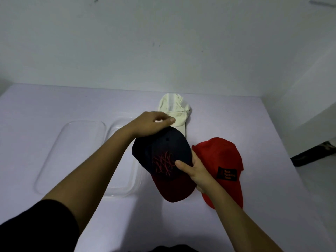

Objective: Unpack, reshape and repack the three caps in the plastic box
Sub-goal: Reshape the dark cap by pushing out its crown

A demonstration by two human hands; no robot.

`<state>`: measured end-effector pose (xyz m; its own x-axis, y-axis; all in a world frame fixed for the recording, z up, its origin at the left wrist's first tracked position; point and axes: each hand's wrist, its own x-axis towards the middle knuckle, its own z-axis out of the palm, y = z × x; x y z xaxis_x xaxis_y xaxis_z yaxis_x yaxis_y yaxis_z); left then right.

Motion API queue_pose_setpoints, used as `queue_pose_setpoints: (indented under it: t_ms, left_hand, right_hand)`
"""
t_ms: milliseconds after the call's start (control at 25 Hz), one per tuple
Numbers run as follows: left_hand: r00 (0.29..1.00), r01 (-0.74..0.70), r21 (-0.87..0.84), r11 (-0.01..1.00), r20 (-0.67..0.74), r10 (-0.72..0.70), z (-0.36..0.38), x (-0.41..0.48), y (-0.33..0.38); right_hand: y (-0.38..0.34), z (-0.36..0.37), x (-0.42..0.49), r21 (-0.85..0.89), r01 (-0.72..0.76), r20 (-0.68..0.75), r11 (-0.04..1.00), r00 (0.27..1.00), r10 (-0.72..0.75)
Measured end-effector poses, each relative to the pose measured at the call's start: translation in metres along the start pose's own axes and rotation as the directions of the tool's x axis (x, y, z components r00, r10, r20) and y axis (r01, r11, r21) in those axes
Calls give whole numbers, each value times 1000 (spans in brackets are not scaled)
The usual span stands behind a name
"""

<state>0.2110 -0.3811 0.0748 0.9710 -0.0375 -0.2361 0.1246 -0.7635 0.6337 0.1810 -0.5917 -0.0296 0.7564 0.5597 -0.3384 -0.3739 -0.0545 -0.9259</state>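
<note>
A navy cap [163, 151] with a dark red brim and red stitched emblem is held above the table between both hands. My left hand [151, 126] grips the back of its crown from above. My right hand [192, 170] holds its right side, thumb on the front panel. A red cap [223, 160] with a black patch lies on the table to the right, partly under my right wrist. A cream cap [174, 108] lies behind, at the table's middle. The clear plastic box [123, 188] sits left of the navy cap, partly hidden by my left forearm.
The clear lid [72, 151] of the box lies flat left of the box. The pale table [45, 106] ends at a white wall behind and on the right. A dark object [312, 151] shows beyond the table's right edge.
</note>
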Motion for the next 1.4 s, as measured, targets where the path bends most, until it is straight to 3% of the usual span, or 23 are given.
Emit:
queue_pose_setpoints:
  t_ms: [80, 200, 400, 560, 680, 760, 800, 880, 960, 1160, 1280, 1320, 1400]
  left_hand:
    - [980, -12, 122, 993, 196, -12, -2, 5, 8]
    - [969, -58, 33, 998, 243, 48, -5, 12, 21]
    - [980, -192, 37, 981, 59, 190, 15, 21, 30]
    - [958, -250, -169, 953, -187, 218, 17, 21, 41]
    - [910, -205, -335, 920, -410, 54, 1, 18, 36]
    - [884, -60, -374, 925, -450, -125, 4, 14, 15]
    - [881, 71, -382, 921, -410, -237, 13, 12, -1]
    - [882, 366, -378, 850, -152, -447, 47, 2, -28]
    - [846, 523, -353, 776, 108, -522, 83, -12, -43]
    - [882, 460, -381, 802, 89, -464, 112, -10, -50]
    - [907, 414, -322, 852, 63, -417, 113, -4, -51]
    - [909, 411, -297, 862, 59, -413, 114, -5, -52]
    - [903, 426, -253, 869, 51, -427, 115, -4, -55]
  right_hand:
    - [0, 3, 1, -24, -1, 4, 1000, 1000, 1]
    - [1, 6, -1, 4, 8, 10, 1000, 1000, -9]
    - [-1, 15, -4, 231, -61, -34, 971, 997, 71]
    - [6, 18, -10, 263, -62, -15, 963, 998, 69]
    - [19, 19, -14, 329, -73, -79, 941, 991, 105]
    - [26, 13, -14, 403, -65, -128, 913, 984, 126]
    - [30, 10, -13, 436, -59, -141, 898, 981, 133]
    - [38, 4, -9, 436, -73, -158, 897, 975, 156]
    - [50, 2, -2, 369, -144, -160, 918, 963, 216]
    - [77, -1, 3, 266, -275, -219, 924, 916, 335]
    - [74, -6, 2, -117, -320, -338, 940, 903, 265]
    - [70, -7, 1, -312, -335, -380, 889, 901, 207]
    - [63, -8, -1, -678, -336, -387, 654, 919, 70]
